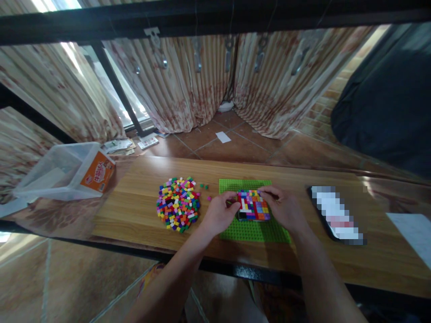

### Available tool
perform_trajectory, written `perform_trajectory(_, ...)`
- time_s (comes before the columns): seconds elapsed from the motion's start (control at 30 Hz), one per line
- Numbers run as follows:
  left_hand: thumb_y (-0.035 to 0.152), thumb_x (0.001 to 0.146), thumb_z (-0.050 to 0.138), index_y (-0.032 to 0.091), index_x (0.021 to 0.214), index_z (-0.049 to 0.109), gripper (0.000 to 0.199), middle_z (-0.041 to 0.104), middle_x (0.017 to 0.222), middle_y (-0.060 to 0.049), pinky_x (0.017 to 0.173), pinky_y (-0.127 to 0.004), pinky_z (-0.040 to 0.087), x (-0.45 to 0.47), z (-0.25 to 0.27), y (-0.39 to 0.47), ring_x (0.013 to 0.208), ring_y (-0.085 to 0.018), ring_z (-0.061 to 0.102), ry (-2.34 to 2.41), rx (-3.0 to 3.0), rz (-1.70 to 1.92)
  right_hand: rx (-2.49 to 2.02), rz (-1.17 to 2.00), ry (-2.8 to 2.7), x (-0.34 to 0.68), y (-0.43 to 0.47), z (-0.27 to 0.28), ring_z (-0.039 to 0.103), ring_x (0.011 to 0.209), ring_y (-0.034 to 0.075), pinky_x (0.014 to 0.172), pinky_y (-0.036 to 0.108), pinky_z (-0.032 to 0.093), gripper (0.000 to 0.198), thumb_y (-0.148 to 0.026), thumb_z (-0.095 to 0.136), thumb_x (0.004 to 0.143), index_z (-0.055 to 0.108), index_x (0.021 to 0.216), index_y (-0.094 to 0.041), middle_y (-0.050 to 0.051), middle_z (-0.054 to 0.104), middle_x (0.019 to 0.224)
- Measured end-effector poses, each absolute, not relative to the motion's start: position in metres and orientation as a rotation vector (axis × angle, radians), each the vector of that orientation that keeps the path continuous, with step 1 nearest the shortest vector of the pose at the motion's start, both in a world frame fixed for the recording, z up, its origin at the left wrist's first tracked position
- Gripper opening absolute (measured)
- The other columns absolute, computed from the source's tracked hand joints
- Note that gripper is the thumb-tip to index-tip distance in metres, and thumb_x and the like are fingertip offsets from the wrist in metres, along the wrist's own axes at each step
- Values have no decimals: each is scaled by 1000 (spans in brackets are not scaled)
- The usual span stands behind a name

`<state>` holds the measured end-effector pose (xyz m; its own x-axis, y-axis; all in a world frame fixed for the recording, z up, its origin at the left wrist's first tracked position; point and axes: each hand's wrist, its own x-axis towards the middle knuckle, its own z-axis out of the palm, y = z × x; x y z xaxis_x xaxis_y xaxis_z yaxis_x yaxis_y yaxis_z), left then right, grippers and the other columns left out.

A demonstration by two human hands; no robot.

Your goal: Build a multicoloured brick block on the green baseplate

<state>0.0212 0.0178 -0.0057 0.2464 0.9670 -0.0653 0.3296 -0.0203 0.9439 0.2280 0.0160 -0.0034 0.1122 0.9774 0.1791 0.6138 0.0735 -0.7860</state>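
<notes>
A block built of many small coloured toy bricks [253, 206] rests on the green studded baseplate [232, 234]. At its left side is my left hand [222, 213], thumb and forefinger pinched together by the edge; a small dark bit shows between them, too small to name. My right hand [281, 208] reaches over the block's far right corner, its fingertips closed together against the top bricks. Whether a loose brick is in those fingers is hidden. Left of the baseplate lies a round heap of loose toy bricks [178, 204].
Two green bricks [204, 186] and a pink brick [209, 198] lie apart from the heap. A phone [336, 215], its screen blurred, lies right on the wooden table [134, 202]. White paper [412, 233] is at the far right. A clear plastic bin [63, 172] stands left.
</notes>
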Motion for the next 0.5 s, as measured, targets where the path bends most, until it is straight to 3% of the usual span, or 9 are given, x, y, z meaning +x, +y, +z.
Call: perform_trajectory(0.5, 18, 86, 59, 14, 115, 69, 31, 76, 100, -8, 76, -28, 55, 24, -7, 12, 82, -17, 68, 1286, 1557, 792, -1745, 597, -1659, 231, 21, 1, 71, 82, 24, 81, 37, 54, 28, -41, 57, 80, 79, 85, -25, 5, 78, 88)
